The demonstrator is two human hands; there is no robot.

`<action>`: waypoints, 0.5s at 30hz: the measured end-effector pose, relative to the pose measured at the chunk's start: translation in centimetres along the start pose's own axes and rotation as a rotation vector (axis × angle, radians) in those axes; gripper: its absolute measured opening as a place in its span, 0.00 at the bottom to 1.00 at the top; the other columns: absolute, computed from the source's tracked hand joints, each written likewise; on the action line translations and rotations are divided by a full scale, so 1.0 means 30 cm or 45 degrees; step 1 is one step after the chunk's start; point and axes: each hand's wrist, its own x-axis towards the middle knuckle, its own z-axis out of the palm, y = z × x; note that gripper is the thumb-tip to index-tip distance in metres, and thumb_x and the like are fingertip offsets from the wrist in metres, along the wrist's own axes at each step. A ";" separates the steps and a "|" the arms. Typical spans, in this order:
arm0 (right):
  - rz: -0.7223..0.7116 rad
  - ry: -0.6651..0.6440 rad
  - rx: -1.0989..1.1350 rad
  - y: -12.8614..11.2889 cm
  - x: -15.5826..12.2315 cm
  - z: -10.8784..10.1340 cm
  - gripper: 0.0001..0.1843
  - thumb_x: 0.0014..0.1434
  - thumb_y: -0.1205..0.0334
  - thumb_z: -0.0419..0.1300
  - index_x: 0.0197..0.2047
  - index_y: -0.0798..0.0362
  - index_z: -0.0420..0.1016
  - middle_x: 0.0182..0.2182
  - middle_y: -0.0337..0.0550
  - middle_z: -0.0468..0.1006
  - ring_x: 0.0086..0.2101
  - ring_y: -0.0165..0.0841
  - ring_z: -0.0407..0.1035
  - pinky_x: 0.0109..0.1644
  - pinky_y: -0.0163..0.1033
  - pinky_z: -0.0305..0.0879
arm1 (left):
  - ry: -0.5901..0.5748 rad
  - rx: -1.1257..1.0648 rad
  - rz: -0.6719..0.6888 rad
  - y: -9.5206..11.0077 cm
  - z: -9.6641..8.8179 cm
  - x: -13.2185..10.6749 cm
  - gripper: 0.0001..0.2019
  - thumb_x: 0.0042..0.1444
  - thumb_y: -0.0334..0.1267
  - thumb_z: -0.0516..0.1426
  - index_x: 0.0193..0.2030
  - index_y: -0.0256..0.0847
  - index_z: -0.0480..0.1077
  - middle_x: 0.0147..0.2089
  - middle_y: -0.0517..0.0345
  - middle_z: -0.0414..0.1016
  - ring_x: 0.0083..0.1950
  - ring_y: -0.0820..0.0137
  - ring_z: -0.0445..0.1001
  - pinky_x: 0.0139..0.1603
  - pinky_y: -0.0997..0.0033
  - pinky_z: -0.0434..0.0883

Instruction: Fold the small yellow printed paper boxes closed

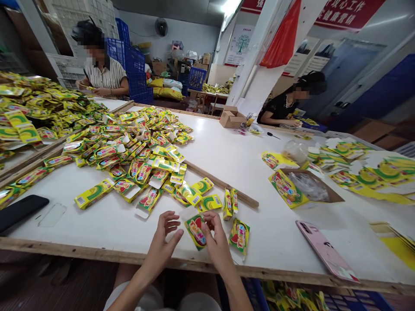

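Observation:
My right hand [214, 236] grips a small green and yellow candy box [195, 231] with a red fruit picture, thumb on its face. To its left, my left hand [167, 235] is apart from the box, fingers curved and spread with nothing in them. Just right of my right hand lies another small candy box [239, 235] on the white table. Two narrow boxes [230, 204] stand side by side behind it. Beyond my hands spreads a large heap of similar small boxes [142, 168], some with flaps raised.
A wooden strip [223, 183] crosses the table. A pink phone [326, 250] and an opened display box [288, 190] with clear plastic lie right; a black phone [22, 211] lies left. Two people [105, 77] work across the table. A blue crate [353, 300] sits below the edge.

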 end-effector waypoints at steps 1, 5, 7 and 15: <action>0.016 0.025 0.116 0.007 -0.011 0.025 0.12 0.63 0.55 0.51 0.49 0.50 0.63 0.39 0.44 0.74 0.39 0.35 0.71 0.44 0.39 0.68 | -0.045 -0.057 -0.015 0.002 0.001 -0.002 0.21 0.59 0.42 0.56 0.55 0.45 0.54 0.51 0.50 0.69 0.50 0.64 0.74 0.50 0.61 0.71; 0.070 0.012 0.302 0.032 -0.067 0.095 0.16 0.62 0.56 0.55 0.51 0.49 0.61 0.38 0.42 0.73 0.38 0.34 0.71 0.42 0.38 0.69 | -0.184 -0.119 -0.059 0.004 -0.005 -0.002 0.20 0.60 0.41 0.55 0.56 0.47 0.53 0.49 0.52 0.73 0.46 0.65 0.76 0.44 0.66 0.72; 0.057 -0.023 0.295 0.038 -0.079 0.099 0.17 0.61 0.57 0.56 0.53 0.49 0.61 0.39 0.42 0.73 0.38 0.34 0.71 0.44 0.38 0.69 | -0.237 -0.084 -0.074 0.006 -0.021 0.002 0.21 0.61 0.40 0.55 0.58 0.48 0.52 0.49 0.53 0.73 0.44 0.67 0.76 0.43 0.67 0.72; 0.002 -0.186 0.113 0.036 -0.026 0.062 0.16 0.61 0.60 0.56 0.53 0.50 0.66 0.32 0.37 0.74 0.33 0.32 0.70 0.40 0.35 0.67 | -0.410 0.035 -0.130 0.001 -0.082 0.024 0.15 0.59 0.41 0.56 0.52 0.42 0.63 0.46 0.52 0.75 0.40 0.66 0.75 0.40 0.69 0.72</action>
